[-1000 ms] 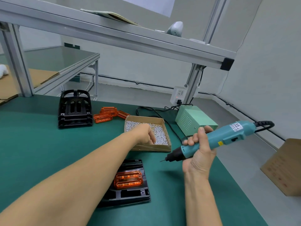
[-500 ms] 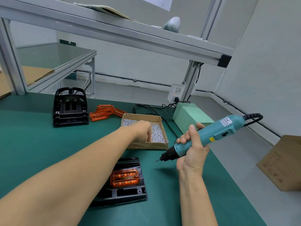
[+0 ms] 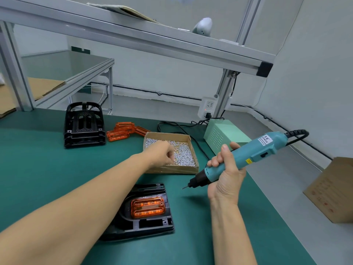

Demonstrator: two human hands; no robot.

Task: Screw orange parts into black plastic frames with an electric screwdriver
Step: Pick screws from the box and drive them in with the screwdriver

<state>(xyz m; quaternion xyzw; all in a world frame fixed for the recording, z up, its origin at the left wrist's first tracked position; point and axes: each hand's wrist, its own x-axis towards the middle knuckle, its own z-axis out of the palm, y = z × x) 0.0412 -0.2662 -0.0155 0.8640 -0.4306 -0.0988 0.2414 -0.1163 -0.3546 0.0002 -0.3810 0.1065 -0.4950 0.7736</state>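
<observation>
A black plastic frame (image 3: 152, 224) lies flat on the green mat near me, with an orange part (image 3: 147, 207) seated in it. My left hand (image 3: 162, 153) reaches into the cardboard box of screws (image 3: 172, 170), fingers curled down among the silver screws; whether it pinches one is hidden. My right hand (image 3: 227, 175) grips the teal electric screwdriver (image 3: 248, 157) above the mat, right of the frame, bit pointing down-left. My left forearm covers the frame's left side.
A stack of black frames (image 3: 84, 127) and a pile of orange parts (image 3: 124, 131) sit at the back of the mat. A green power supply (image 3: 223, 134) stands right of the screw box, with cables behind. A cardboard box (image 3: 334, 190) stands beyond the table's right edge.
My left hand has stayed in the screw box, shifting slightly among the screws. My right hand keeps the screwdriver raised in about the same place.
</observation>
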